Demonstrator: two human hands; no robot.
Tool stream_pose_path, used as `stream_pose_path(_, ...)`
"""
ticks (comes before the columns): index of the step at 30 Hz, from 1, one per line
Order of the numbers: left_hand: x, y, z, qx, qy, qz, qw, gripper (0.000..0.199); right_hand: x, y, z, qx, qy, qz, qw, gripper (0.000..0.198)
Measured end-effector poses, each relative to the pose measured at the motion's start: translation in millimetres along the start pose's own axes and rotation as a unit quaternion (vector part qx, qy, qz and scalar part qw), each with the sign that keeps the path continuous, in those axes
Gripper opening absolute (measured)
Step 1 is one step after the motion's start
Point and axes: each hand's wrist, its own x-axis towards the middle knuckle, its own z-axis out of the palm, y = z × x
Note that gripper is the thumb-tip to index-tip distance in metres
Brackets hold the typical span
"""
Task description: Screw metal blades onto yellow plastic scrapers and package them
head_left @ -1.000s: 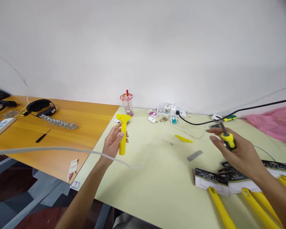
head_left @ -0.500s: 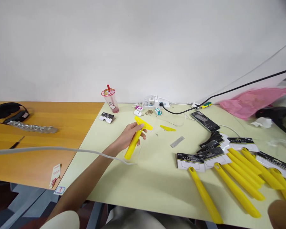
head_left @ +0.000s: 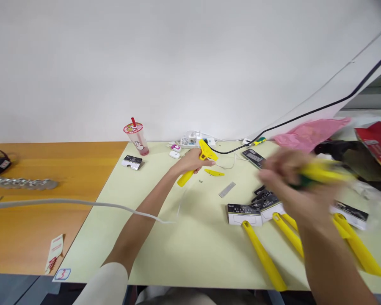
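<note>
My left hand is closed round the handle of a yellow scraper, its flared head raised and turned to show a recessed face. A loose yellow cover piece lies just beyond it, with a flat metal blade and tiny metal bits nearby on the table. My right hand, smeared by motion, grips a yellow-and-green handled tool above the packaged scrapers. Those scrapers have yellow handles and black-and-white cards; my right forearm hides some.
A drink cup and a folded card stand at the back left. Along the wall are a power strip, a black cable, a yellow-green tool and a pink bag. A white cable crosses in front.
My right hand has come in from the lower right edge, holding the yellow-and-green tool. My left hand has raised and turned the scraper. The view has shifted to the right.
</note>
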Motion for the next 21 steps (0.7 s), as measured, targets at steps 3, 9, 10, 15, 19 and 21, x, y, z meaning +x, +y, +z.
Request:
stream_pose_path(3,-1.5,0.5,-7.7,-0.04,0.015,0.013,0.999,0.043,13.1,42.9,5.4,-0.133,-0.249,0.089,0.955,0.031)
stream_pose_path(9,-7.6,-4.4,-24.8,-0.054,0.045,-0.006,0.998,0.044,14.6,137.8,20.0,-0.202,-0.445,0.18,0.854,0.032)
stream_pose_path(10,-8.1,-4.9,-27.5,-0.056,0.047,-0.006,0.997,0.042,12.2,143.1,19.9,-0.2,-0.451,0.182,0.851,0.029)
stream_pose_path(15,-12.9,-2.9,-37.7,-0.065,0.051,-0.009,0.997,0.036,9.5,148.1,17.6,-0.195,-0.459,0.194,0.845,0.021)
stream_pose_path(19,-19.4,0.4,-41.8,-0.067,0.046,-0.009,0.997,0.033,12.5,148.2,23.0,-0.178,-0.46,0.205,0.846,0.019)
stream_pose_path(21,-22.5,1.9,-43.8,-0.061,0.05,-0.009,0.997,0.031,13.3,145.2,27.3,-0.174,-0.452,0.211,0.849,0.019)
